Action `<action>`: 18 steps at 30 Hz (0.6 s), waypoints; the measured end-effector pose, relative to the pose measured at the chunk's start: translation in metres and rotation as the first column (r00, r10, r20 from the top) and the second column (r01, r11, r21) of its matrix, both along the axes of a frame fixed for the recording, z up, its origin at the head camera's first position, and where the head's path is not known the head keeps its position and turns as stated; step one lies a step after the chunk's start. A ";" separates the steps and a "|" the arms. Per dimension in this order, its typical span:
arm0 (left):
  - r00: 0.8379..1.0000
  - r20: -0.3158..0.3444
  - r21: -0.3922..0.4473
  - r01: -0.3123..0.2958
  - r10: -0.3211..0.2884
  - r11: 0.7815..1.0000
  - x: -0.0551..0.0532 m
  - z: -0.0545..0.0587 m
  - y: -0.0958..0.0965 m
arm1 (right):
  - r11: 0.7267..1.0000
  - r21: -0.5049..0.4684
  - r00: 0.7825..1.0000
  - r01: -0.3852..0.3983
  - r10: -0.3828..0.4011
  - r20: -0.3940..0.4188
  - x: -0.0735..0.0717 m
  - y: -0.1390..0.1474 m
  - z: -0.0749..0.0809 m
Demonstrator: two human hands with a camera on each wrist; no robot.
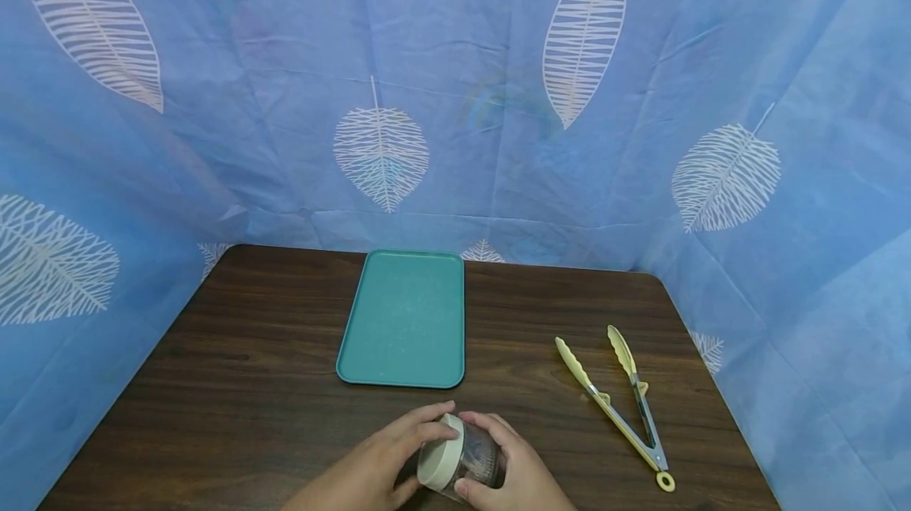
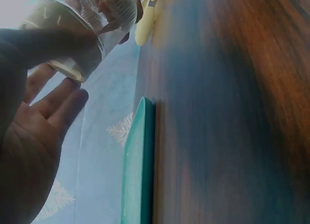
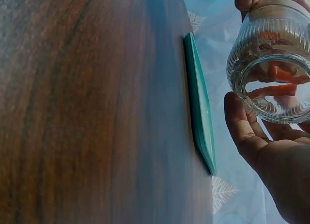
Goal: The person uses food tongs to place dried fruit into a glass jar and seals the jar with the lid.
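Observation:
A ribbed clear glass jar (image 1: 479, 457) with a cream lid (image 1: 440, 452) is tilted above the near part of the table, its lid towards the left. My left hand (image 1: 387, 452) grips the lid, thumb and fingers at its edge. Around the glass body, my right hand (image 1: 523, 471) holds the jar from the right. In the right wrist view the round base of the jar (image 3: 237, 54) faces the camera. Reddish-orange shapes show through the glass; I cannot tell what they are.
A teal tray (image 1: 406, 321) lies flat beyond the hands. To the right, spread tongs (image 1: 629, 416) with pale yellow tips rest on the dark wooden table (image 1: 235, 384). Blue cloth (image 1: 455, 100) with white leaf prints hangs behind and at both sides.

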State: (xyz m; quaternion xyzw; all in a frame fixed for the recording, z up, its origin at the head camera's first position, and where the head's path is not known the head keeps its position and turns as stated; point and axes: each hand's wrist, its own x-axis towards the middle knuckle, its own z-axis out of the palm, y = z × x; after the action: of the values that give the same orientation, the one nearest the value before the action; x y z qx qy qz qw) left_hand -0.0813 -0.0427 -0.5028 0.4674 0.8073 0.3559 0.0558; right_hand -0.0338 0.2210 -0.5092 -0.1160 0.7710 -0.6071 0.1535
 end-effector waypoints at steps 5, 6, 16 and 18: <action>0.989 0.148 0.026 -0.029 0.025 0.999 0.003 -0.003 -0.003 | 1.000 -0.009 0.999 0.024 -0.024 -0.049 0.001 -0.003 -0.001; 0.980 0.198 0.030 -0.044 0.037 0.999 0.004 -0.003 -0.003 | 1.000 -0.002 0.997 0.031 -0.031 -0.066 0.002 -0.003 0.000; 0.782 0.551 0.004 -0.351 0.291 0.936 0.006 0.004 0.013 | 0.962 0.214 0.945 0.166 -0.093 -0.314 0.006 -0.012 0.002; 0.767 0.557 -0.039 -0.357 0.317 0.933 0.006 0.005 0.015 | 0.957 0.231 0.942 0.175 -0.095 -0.323 0.007 -0.014 0.002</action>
State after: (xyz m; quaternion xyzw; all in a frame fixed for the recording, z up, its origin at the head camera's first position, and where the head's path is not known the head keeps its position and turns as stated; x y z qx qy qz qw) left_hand -0.0755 -0.0278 -0.4982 0.1931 0.8136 0.5079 0.2066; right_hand -0.0267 0.2072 -0.5073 -0.1350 0.8635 -0.4859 0.0026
